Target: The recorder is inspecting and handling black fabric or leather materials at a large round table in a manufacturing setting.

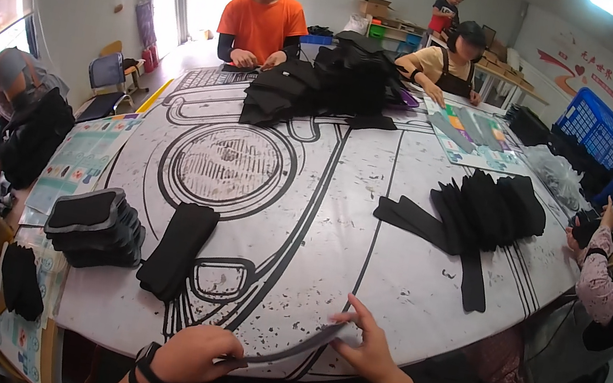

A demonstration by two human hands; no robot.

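Note:
A thin, grey, flat strip (298, 347), seen nearly edge-on and slightly bowed, spans the gap between my hands above the table's near edge. My left hand (200, 355) is closed, with its fingers pinching the strip's lower left end. At the upper right end, my right hand (370, 352) has the strip between thumb and fingers, its index finger raised. Left of my hands lies a folded bundle of black socks (179, 251), beside a stack of black and grey folded socks (93, 228). A fanned row of black socks (483, 210) lies farther right.
The white table (326, 269) carries a black line drawing. A big black heap (343, 75) lies at the far side, near a person in orange (263, 20). Another person (457, 58) sits by a colourful sheet (479, 140). At right are a blue basket (596, 132) and a person's arm (602, 260).

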